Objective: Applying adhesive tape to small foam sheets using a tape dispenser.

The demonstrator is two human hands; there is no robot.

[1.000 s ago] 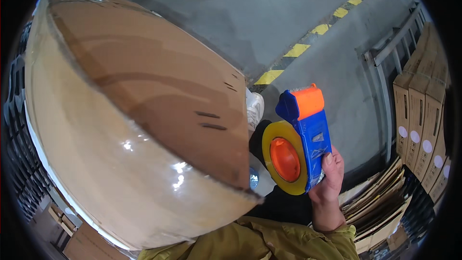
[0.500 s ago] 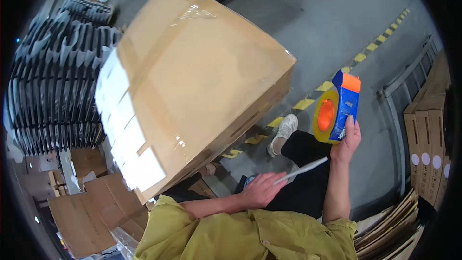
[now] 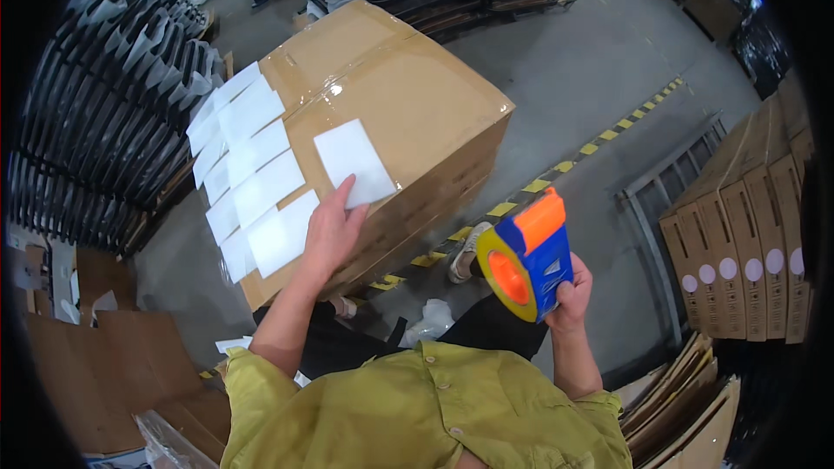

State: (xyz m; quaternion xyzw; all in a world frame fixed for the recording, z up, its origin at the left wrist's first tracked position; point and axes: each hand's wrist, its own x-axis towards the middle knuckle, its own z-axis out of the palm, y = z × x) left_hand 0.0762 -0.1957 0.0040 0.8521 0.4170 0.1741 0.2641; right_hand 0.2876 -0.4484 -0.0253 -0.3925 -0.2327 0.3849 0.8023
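A large brown cardboard box [image 3: 426, 78] stands in front of me. Overlapping rows of thin white rectangular sheets [image 3: 261, 148] cover its left part. My left hand [image 3: 333, 230] grips the near edge of a separate white sheet [image 3: 352, 152], which is flat against the box top, to the right of the rows. Fingertips rest on its face; whether the thumb goes underneath I cannot tell. Off the box's right side, my right hand [image 3: 569, 295] is wrapped around a blue and orange tape dispenser [image 3: 549, 265] with a yellowish tape roll [image 3: 521, 300] in it.
Stacked black frames with pale wrapping [image 3: 95, 122] rise at the left. Flattened cardboard [image 3: 113, 365] lies lower left. On the right are a metal rack [image 3: 651, 217], upright brown cartons [image 3: 738, 243] and cardboard sheets [image 3: 686, 408]. Yellow-black floor tape [image 3: 565, 165] runs beyond the box.
My left hand has moved forward and left from near my body, bringing the white sheet onto the box top. My right hand with the tape dispenser is lower and further left. The view has shifted.
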